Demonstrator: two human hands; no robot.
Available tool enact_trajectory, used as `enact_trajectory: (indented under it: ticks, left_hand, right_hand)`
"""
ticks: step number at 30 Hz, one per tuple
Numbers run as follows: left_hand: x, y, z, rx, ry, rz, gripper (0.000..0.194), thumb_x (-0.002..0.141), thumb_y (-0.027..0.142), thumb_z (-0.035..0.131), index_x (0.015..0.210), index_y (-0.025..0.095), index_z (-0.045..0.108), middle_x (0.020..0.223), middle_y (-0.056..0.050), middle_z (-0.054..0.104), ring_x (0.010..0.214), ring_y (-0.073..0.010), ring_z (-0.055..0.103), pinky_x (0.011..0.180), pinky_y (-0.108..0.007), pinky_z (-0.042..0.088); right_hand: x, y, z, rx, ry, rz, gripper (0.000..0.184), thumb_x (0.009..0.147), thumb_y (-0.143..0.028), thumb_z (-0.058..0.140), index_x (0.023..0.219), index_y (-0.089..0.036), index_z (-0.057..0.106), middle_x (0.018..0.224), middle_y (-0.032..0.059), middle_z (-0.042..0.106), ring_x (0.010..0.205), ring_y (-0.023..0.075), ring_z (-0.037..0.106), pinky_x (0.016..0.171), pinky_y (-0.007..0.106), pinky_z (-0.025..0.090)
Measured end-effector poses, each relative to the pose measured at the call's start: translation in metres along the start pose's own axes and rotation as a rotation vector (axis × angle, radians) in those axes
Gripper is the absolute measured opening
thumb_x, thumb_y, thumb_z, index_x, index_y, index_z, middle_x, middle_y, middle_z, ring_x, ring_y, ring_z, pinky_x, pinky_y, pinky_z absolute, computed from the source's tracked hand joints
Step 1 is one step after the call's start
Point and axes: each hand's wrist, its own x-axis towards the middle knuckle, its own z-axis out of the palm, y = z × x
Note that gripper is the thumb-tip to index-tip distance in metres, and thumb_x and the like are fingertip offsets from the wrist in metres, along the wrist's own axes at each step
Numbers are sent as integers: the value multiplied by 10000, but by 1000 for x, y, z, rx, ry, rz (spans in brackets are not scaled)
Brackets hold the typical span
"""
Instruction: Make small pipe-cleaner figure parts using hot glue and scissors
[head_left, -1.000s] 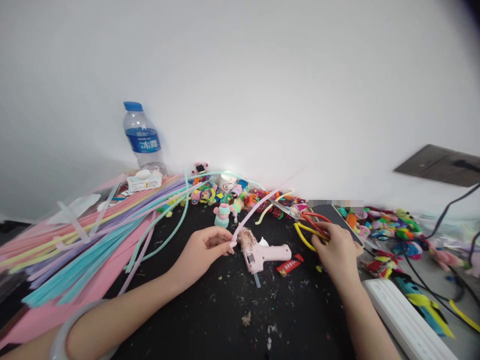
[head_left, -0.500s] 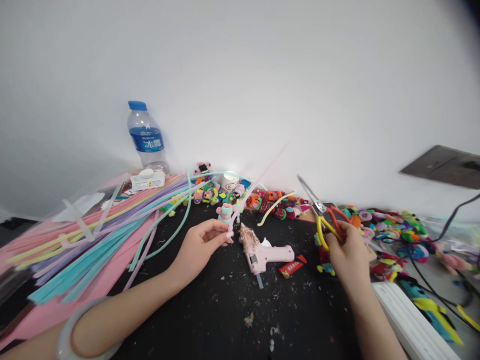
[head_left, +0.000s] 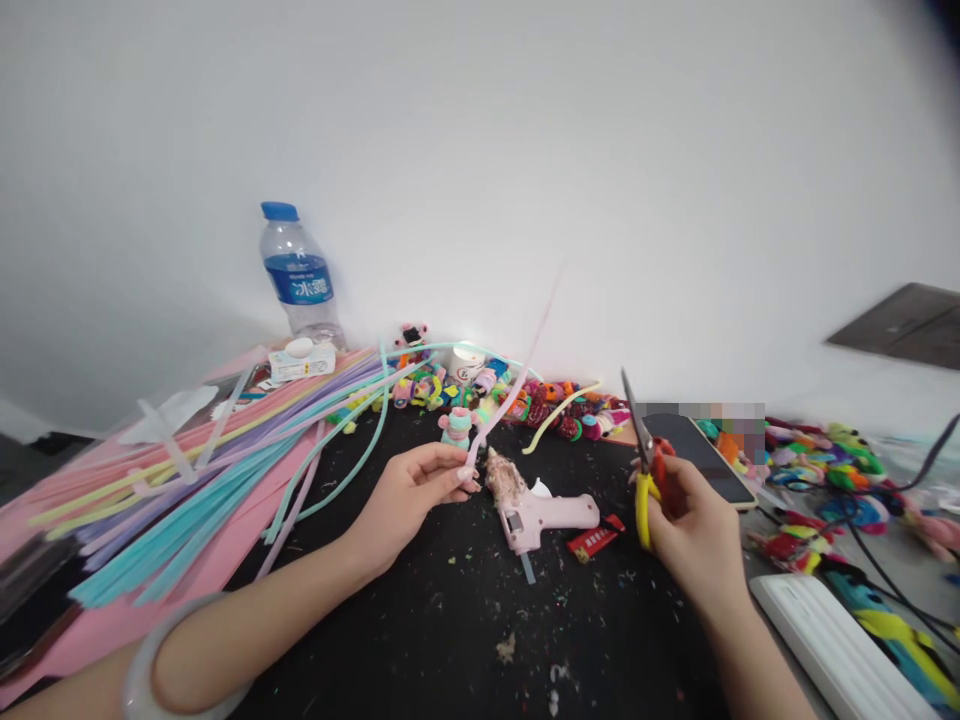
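Observation:
Between thumb and fingers, my left hand (head_left: 409, 495) pinches the lower end of a pale pink pipe cleaner (head_left: 514, 390), which rises up and to the right. My right hand (head_left: 694, 515) grips a pair of scissors (head_left: 643, 450) by the red and yellow handles; the blades point up and look closed. Just behind my left fingers stands a small pink and mint figure (head_left: 455, 428). A pale pink glue gun (head_left: 544, 515) lies on the black mat (head_left: 420, 630) between my hands, its nozzle crusted. Beside its handle is a small red packet (head_left: 596, 540).
Bundled pastel pipe cleaners (head_left: 195, 510) spread over the left side, with a water bottle (head_left: 300, 280) behind. Several colourful fuzzy figures line the wall around a white cup (head_left: 466, 362). At right are a phone (head_left: 694, 455), a white power strip (head_left: 832, 640) and dark cables (head_left: 889, 580).
The scissors have turned more upright, and their blades have come together. My right hand has moved slightly down, uncovering the phone. My left hand still holds the pipe cleaner, and the view has shifted slightly.

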Motion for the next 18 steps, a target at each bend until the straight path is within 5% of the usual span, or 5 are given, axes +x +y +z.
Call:
enact_trajectory:
  ticks: [3, 6, 18]
  left_hand:
    - [0, 0, 0, -1, 12, 4, 154, 737, 224, 673, 874, 156, 660, 774, -19, 682, 738, -139, 636, 694, -237, 507]
    - [-1, 1, 0, -7, 38, 5, 154, 732, 212, 682, 874, 152, 671, 766, -16, 684, 717, -122, 627, 695, -223, 502]
    - [1, 2, 2, -372, -18, -163, 177, 680, 165, 748, 840, 145, 675, 736, -11, 679, 662, -78, 615, 653, -169, 512]
  right_hand:
    - [-1, -3, 0, -56, -117, -23, 100, 696, -247, 555, 757, -199, 493, 627, -17, 540, 548, 139, 499, 500, 211, 393]
    - [-2, -10, 0, -148, -232, -91, 253, 666, -259, 582, 613, -223, 337, 536, -54, 437, 494, 116, 419, 454, 196, 340]
    - [-14, -33, 2, -206, -398, -167, 173, 696, -260, 546, 701, -224, 378, 625, -23, 503, 558, 157, 455, 512, 229, 345]
